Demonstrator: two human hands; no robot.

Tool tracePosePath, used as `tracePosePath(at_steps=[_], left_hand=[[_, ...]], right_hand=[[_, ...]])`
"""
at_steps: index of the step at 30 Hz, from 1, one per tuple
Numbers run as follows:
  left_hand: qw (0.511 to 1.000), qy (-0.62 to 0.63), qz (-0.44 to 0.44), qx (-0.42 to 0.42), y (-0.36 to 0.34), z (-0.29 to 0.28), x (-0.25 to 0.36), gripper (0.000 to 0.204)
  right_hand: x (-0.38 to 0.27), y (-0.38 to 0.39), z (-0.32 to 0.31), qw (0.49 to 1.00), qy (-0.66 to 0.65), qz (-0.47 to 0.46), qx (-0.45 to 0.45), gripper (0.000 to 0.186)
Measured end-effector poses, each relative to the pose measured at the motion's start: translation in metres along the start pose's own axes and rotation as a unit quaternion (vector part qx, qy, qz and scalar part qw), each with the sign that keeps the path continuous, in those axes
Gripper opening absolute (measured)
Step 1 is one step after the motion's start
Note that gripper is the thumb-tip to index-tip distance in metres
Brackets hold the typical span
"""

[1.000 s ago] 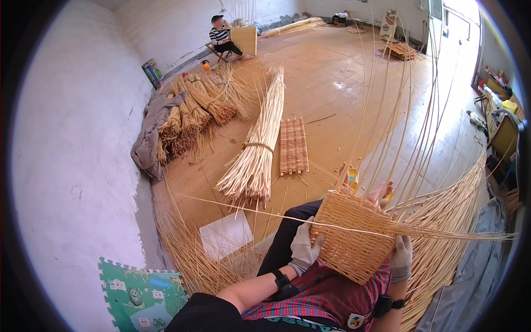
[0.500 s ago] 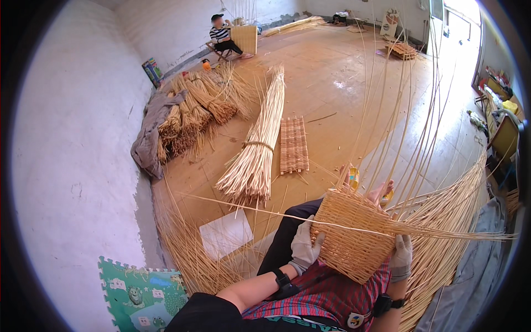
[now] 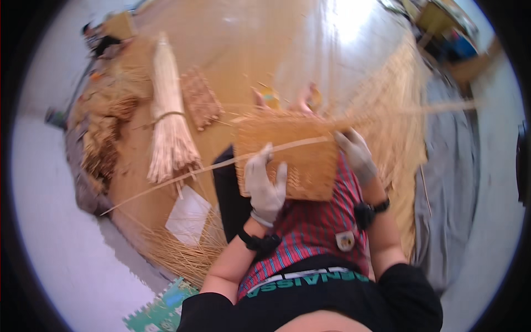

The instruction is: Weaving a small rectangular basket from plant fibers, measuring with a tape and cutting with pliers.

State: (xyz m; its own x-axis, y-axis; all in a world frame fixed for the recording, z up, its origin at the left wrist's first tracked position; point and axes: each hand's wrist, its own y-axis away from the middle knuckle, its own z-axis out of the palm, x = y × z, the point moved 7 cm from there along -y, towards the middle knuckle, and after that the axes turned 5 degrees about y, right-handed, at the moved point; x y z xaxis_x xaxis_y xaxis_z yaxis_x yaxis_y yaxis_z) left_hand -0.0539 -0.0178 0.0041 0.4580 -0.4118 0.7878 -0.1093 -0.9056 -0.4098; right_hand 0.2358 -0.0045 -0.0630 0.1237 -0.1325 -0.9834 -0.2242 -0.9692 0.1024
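Observation:
A tan woven wicker panel rests on my lap. My left hand, in a pale glove, lies against the panel's left part with its fingers stretched and the thumb apart. At the panel's upper right corner, my gloved right hand grips the edge with bent fingers; the fingertips are partly hidden. One long pale strand crosses the panel's face and runs out to the lower left, passing by my left fingers. From the right corner a blurred bunch of strands sticks out to the right.
A tied bundle of pale sticks and a smaller woven piece lie ahead left. Darker bundles line the left wall. Loose strands and grey cloth lie right. A person sits far left.
My view has tilted down and turned right. My left hand has gone from the panel's left edge onto its face. The right hand has moved up to the upper right corner.

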Motion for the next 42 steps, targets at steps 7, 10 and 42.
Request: tracePosePath(at_steps=[7, 10, 42], left_hand=[[0.823, 0.455, -0.336, -0.049, -0.036, 0.081, 0.008, 0.028], [0.859, 0.383, -0.338, -0.025, -0.041, 0.073, -0.001, 0.017], [0.998, 0.036, -0.021, 0.054, -0.025, 0.042, 0.025, 0.015]], right_hand=[[-0.016, 0.002, 0.007, 0.996, -0.078, 0.006, -0.047, 0.042], [-0.028, 0.004, 0.008, 1.0, 0.029, 0.008, -0.006, 0.043], [-0.027, -0.003, 0.012, 0.999, -0.007, 0.039, -0.033, 0.042]])
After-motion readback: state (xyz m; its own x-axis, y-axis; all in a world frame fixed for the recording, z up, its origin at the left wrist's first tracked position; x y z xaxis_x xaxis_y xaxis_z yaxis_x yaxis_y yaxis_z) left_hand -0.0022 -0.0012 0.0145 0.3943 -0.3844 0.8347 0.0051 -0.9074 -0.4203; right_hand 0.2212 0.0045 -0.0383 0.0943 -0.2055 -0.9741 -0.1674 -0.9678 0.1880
